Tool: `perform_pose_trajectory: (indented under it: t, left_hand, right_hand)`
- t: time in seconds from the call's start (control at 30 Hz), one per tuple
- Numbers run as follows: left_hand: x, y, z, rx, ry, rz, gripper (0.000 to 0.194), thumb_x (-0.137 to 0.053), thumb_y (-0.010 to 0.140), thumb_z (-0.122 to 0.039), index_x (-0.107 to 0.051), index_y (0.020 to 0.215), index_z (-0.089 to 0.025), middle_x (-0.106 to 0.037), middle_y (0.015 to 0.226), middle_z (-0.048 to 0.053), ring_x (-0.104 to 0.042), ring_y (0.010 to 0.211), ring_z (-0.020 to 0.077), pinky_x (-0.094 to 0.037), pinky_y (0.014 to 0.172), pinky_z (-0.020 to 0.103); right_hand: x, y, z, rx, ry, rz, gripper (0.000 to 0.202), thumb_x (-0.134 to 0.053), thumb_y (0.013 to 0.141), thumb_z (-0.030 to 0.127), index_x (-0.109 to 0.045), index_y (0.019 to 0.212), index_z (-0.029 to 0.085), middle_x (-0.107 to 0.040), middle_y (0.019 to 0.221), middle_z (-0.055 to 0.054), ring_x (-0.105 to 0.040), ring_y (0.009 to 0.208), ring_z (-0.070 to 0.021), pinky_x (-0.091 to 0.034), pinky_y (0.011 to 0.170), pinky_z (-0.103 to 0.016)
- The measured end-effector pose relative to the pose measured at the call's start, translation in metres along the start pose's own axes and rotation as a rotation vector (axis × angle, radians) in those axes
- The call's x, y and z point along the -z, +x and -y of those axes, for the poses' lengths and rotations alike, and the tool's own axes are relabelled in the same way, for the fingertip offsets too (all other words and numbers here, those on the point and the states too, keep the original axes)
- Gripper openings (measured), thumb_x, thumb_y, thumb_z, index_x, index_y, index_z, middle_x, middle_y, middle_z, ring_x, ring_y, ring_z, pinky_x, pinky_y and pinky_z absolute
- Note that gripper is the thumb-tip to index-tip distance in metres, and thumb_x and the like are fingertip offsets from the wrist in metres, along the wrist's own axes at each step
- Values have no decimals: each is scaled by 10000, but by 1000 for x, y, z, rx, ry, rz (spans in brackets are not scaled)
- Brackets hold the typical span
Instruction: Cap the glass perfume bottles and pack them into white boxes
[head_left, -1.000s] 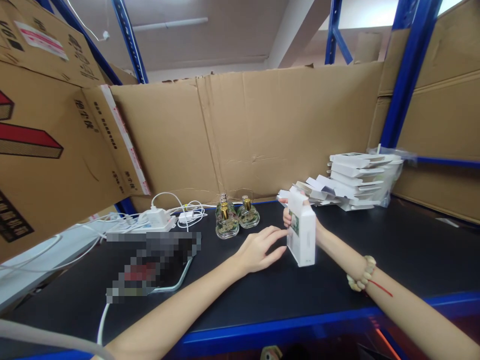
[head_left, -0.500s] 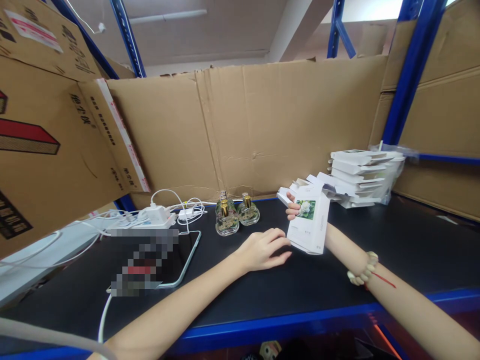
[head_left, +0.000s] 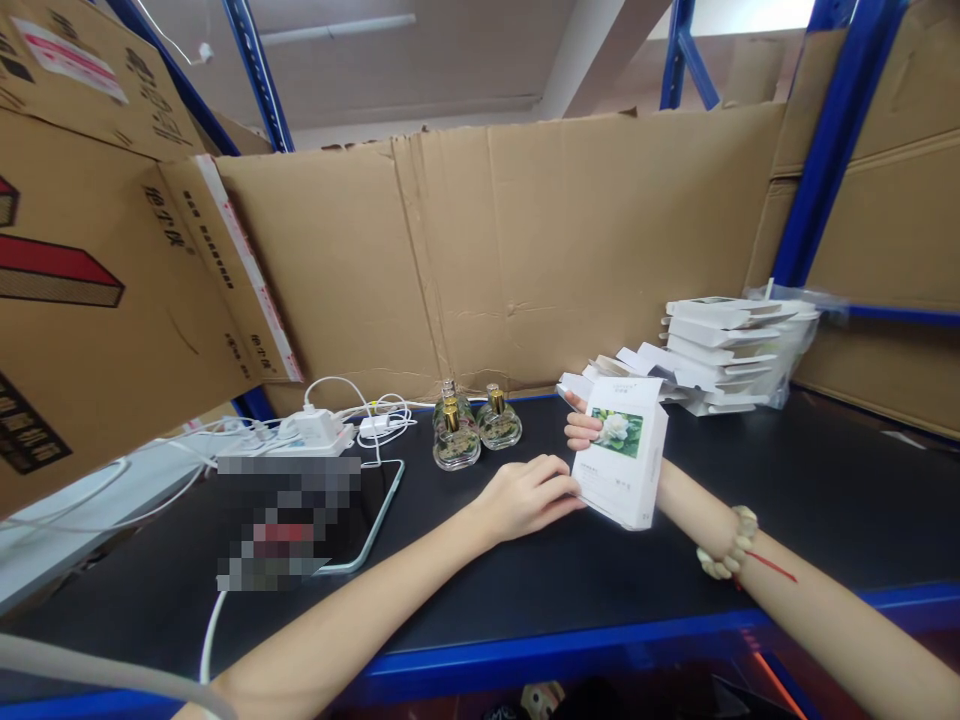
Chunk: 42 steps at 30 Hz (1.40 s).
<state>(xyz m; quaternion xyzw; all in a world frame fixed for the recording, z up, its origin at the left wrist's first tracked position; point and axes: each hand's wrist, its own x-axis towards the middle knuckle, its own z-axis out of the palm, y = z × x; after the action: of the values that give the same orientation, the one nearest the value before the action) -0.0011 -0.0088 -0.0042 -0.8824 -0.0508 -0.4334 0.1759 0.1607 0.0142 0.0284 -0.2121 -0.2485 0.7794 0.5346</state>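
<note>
A white carton (head_left: 616,475) with a picture of a white flower on its front is held tilted above the black tabletop. My right hand (head_left: 583,425) grips it from behind, with the fingertips wrapped round its left edge; the palm is hidden by the carton. At the lower left corner, the fingers of my left hand (head_left: 532,495) are closed together on the carton's bottom edge. The carton's top edge stands up like a raised flap. Several glass perfume bottles (head_left: 456,447) with gold-coloured necks stand behind my left hand.
Flattened white cartons (head_left: 634,365) lie at the back, beside a stack of white cartons (head_left: 716,355) on the right. A tablet (head_left: 375,520), a power strip (head_left: 319,430) and white cables occupy the left. A cardboard wall (head_left: 600,240) closes off the back.
The carton has turned to show more of its front and dropped slightly at the bottom. My left hand's fingers have drawn together and now touch its lower corner.
</note>
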Motion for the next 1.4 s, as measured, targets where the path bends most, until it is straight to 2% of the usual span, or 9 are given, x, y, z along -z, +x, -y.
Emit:
perform_pose_trajectory:
  t: [0.2, 0.37, 0.47, 0.57, 0.73, 0.9, 1.03, 1.3, 1.4]
  left_hand:
    - [-1, -1, -1, 68, -5, 3, 249, -440, 880, -348, -503, 757, -140, -538, 751, 14, -492, 628, 74, -367, 513, 170]
    - [-4, -3, -1, 86, -4, -10, 217, -494, 827, -328, -481, 711, -145, -557, 762, 3, -504, 642, 81, -361, 515, 184]
    - [-5, -3, 0, 138, -16, 44, 197, -525, 783, -327, -485, 709, -148, -551, 756, -3, -499, 634, 89, -353, 503, 195]
    - [-5, -3, 2, 278, -30, 168, 144, -550, 755, -290, -510, 765, -151, -540, 754, -8, -506, 646, 93, -346, 499, 197]
    - [-5, -3, 2, 510, 12, 351, 81, -520, 754, -217, -520, 804, -154, -537, 777, -4, -507, 666, 99, -348, 516, 204]
    - [-1, -5, 12, 412, 263, 193, 90, -455, 790, -213, -525, 809, -159, -542, 765, 22, -506, 714, 146, -385, 627, 260]
    - [11, -10, 32, 423, 521, -57, 183, -449, 812, -207, -512, 977, -160, -562, 970, 72, -503, 952, 203, -362, 819, 334]
    - [21, -12, 49, 1328, 325, -332, 557, -584, 682, -209, -340, 1174, -113, -410, 1215, 172, -359, 1192, 295, -313, 947, 465]
    - [25, -5, 44, 1436, 226, -314, 522, -507, 689, -109, -333, 1181, -101, -381, 1238, 186, -332, 1220, 284, -289, 974, 466]
  right_hand:
    - [14, 6, -7, -20, -149, 215, 151, -382, 695, 209, -461, 821, 187, -298, 433, 68, -356, 348, -79, -323, 383, -189]
    - [12, 0, -12, -48, -327, 357, 331, -606, 561, 289, -472, 846, 189, -433, 497, 67, -454, 429, -116, -424, 403, -266]
    - [-2, -8, -12, -22, -391, 236, 334, -589, 584, 408, -473, 804, 185, -425, 484, 53, -432, 414, -140, -411, 363, -312]
    - [-14, -14, -12, 102, -450, -67, 386, -445, 712, 537, -496, 750, 156, -409, 464, 23, -393, 393, -119, -363, 386, -263]
    - [-8, -5, -6, 430, -677, -512, 454, -435, 742, 590, -537, 740, 148, -553, 640, -31, -525, 633, -147, -422, 638, -264]
    - [13, 7, 4, 736, -991, -445, 765, -405, 488, 856, -499, 813, 170, -586, 816, -83, -536, 818, -217, -429, 718, -322]
    - [24, 10, 10, 823, -1084, -423, 784, -409, 494, 853, -436, 909, 188, -573, 797, -77, -541, 768, -214, -437, 669, -346]
    - [21, 7, 12, 785, -1048, -467, 839, -505, 353, 833, -423, 890, 193, -585, 823, -74, -555, 809, -235, -433, 775, -412]
    - [18, 4, 13, 763, -1051, -491, 855, -492, 336, 837, -428, 889, 189, -580, 838, -83, -555, 835, -245, -416, 814, -427]
